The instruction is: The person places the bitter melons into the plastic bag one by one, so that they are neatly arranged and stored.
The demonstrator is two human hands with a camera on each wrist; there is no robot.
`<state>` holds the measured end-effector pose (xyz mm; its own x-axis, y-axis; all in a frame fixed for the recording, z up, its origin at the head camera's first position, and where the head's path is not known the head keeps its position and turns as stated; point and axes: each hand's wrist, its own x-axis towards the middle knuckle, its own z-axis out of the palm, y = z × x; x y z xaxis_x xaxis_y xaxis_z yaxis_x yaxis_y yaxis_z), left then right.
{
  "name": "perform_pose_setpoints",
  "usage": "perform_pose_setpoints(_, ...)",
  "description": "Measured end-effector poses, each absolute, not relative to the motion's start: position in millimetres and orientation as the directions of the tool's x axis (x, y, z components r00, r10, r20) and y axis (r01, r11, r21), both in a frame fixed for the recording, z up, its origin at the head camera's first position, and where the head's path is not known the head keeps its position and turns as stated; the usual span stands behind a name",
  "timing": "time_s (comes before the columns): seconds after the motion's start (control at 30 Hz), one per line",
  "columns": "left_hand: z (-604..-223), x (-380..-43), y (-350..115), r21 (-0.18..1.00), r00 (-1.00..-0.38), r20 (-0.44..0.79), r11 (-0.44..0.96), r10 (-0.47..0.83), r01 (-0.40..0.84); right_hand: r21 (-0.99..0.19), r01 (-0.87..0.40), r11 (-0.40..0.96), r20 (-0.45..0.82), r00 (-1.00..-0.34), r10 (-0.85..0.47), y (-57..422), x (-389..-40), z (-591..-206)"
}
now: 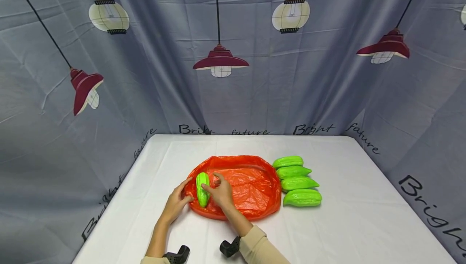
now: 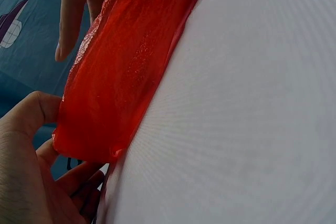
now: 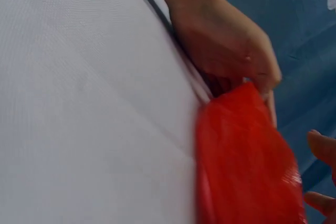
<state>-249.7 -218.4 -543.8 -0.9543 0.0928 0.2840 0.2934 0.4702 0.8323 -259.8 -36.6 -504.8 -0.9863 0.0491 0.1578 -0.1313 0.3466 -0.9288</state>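
Note:
A red plastic bag point(image 1: 251, 185) lies spread open like a shallow basin on the white table. Inside it, near the left wall, a bright green ribbed bitter melon point(image 1: 201, 195) lies lengthwise away from me. My left hand point(image 1: 174, 205) pinches the bag's left rim; in the left wrist view its thumb bends over the edge of the red plastic point(image 2: 115, 72), with the other fingers outside. Over the bag hovers my right hand point(image 1: 223, 193), thumb and forefinger spread apart, the thumb overlapping the melon's right side. Only its fingertips point(image 3: 321, 148) show in the right wrist view.
Several more green bitter melons point(image 1: 298, 183) lie in a column on the table, close to the bag's right side. A grey curtain point(image 1: 233, 102) with printed lamps hangs behind the white tabletop point(image 1: 346, 223) and along both sides.

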Motion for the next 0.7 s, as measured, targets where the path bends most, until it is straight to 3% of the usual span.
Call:
perform_pose_setpoints(0.27, -532.8, -243.6, -212.9, 0.850, -0.964, 0.257, 0.457, 0.073, 0.262, -0.928, -0.189, 0.321, 0.208, -0.978, 0.026, 11.5, -259.4, -477.2)
perform_pose_setpoints(0.7, -544.5, -247.5, -216.0, 0.841, -0.960, 0.272, 0.470, 0.061, 0.268, -0.819, -0.431, 0.378, 0.432, -0.898, -0.087, 148.5, -252.7, -445.3)
